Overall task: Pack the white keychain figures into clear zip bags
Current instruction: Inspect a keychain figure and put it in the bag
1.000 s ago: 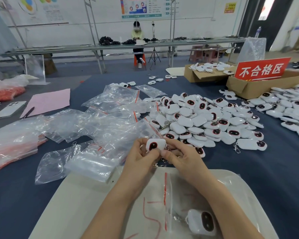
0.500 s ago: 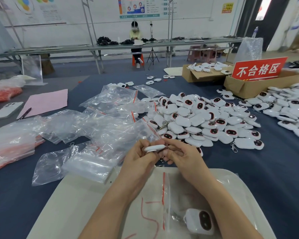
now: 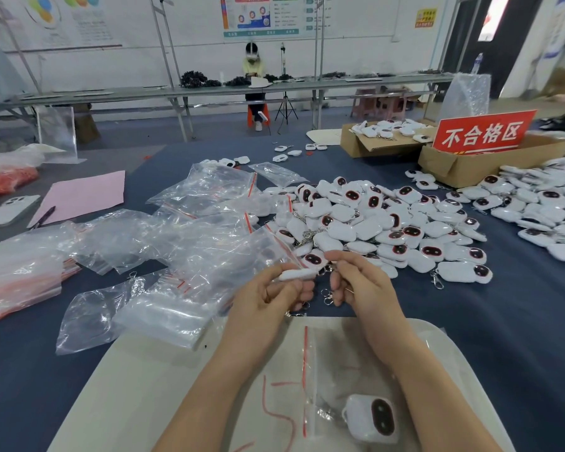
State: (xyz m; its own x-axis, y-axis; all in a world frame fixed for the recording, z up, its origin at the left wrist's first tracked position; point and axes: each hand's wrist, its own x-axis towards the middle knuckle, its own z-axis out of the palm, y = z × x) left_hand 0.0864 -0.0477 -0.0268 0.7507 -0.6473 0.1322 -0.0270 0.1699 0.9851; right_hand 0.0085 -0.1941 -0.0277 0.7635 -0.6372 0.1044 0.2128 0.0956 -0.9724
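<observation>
**A:** What are the hands doing?

**B:** Two bare hands meet above a blue-covered table [image 3: 509, 321]. The left grip [image 3: 268, 300] is clamped on a white figure [image 3: 297, 274], held edge-on between thumb and fingers. The right grip [image 3: 361, 285] is just beside it, fingers curled, thumb against forefinger. It may be pinching the figure's thin chain, but that is too small to tell. A metal clasp [image 3: 327, 296] dangles between the two grips.

**A:** Is that figure in a bag?

**B:** No. Nothing is wrapped around it, so I judge it is being readied or checked.

**A:** How much has been packed?

**B:** Only one shows as done. Nearer the person than the grips, under the right forearm, a bagged figure [image 3: 371, 419] lies inside a clear zip bag [image 3: 307, 370] with a red seal strip. The bag rests on a pale tray [image 3: 128, 386]. Whether its seal is pressed closed cannot be told.

**A:** And what remains?

**B:** Nearly everything, by my judgement. Just beyond the grips sits a large pile of loose figures [image 3: 372, 223], none bagged. A second pile [image 3: 548, 210] spreads well off to the right of the right grip. A heap of empty bags [image 3: 190, 236] lies to the left of the left grip and beyond it. A flat stack [image 3: 163, 318] of bags lies near the left wrist.

**A:** What would the next step need?

**B:** Probably an empty bag taken from the left and opened, and the held figure slid in.
</observation>
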